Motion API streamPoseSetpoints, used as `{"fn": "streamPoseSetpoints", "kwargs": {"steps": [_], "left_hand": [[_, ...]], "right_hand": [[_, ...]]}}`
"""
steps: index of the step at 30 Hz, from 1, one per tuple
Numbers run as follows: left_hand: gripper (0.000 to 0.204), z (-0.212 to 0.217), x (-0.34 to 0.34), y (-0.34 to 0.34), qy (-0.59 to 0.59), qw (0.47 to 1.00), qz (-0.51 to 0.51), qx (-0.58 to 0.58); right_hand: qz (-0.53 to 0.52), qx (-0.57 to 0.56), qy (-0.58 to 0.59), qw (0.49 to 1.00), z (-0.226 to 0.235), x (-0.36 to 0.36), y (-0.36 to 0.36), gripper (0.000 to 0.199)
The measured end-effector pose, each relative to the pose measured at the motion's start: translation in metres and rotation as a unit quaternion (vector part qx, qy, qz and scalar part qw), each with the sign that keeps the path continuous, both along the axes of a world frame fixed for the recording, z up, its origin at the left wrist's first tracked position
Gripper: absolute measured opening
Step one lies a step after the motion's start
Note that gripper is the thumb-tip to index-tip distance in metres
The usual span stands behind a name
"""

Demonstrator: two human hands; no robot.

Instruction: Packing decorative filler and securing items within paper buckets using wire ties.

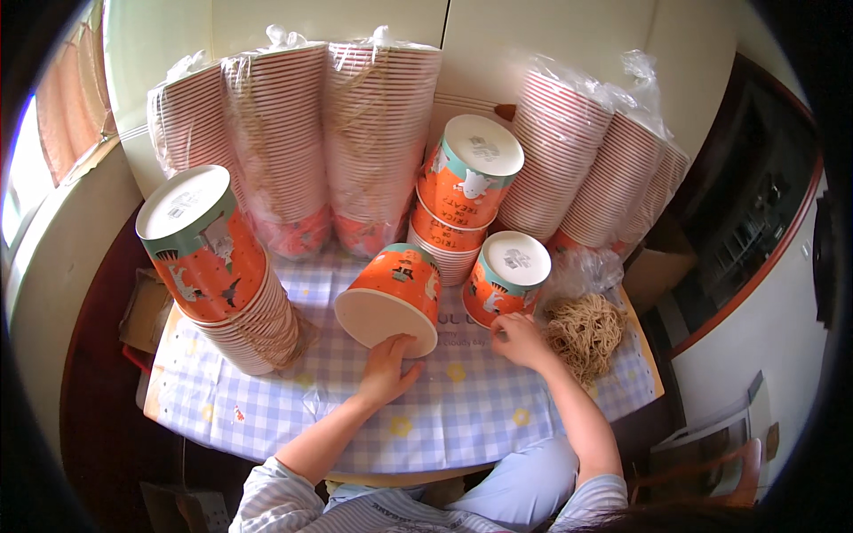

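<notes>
An orange paper bucket with a green band and cartoon figures leans over in the middle of the table, its white mouth tipped toward me. My left hand grips the lower rim of that bucket, fingers bent at its edge. To the right, a second orange paper bucket stands upside down, white base up. Beside its lower front edge is my right hand, with fingers curled in; whether anything is between them is hidden. A loose heap of tan twine lies just right of this hand.
A nested stack of upturned buckets stands at the left, another stack behind the middle. Tall plastic-wrapped bucket stacks line the back, with more wrapped stacks at back right. A blue checked cloth covers the table.
</notes>
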State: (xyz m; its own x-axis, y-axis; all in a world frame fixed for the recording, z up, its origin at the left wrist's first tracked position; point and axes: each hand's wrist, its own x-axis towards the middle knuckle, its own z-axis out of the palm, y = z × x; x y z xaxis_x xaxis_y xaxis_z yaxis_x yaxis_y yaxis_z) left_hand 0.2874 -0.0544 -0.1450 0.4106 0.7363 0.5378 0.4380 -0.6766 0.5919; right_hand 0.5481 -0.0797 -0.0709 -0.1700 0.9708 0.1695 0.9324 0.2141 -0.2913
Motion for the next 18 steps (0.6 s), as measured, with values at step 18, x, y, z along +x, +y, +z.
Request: {"fn": "streamPoseSetpoints", "kwargs": {"steps": [18], "left_hand": [[0.03,0.008,0.006,-0.02,-0.304,0.797,-0.123,-0.508]], "right_hand": [[0.178,-0.012,0.122,0.976,-0.007,-0.082,-0.024,0.008]]}}
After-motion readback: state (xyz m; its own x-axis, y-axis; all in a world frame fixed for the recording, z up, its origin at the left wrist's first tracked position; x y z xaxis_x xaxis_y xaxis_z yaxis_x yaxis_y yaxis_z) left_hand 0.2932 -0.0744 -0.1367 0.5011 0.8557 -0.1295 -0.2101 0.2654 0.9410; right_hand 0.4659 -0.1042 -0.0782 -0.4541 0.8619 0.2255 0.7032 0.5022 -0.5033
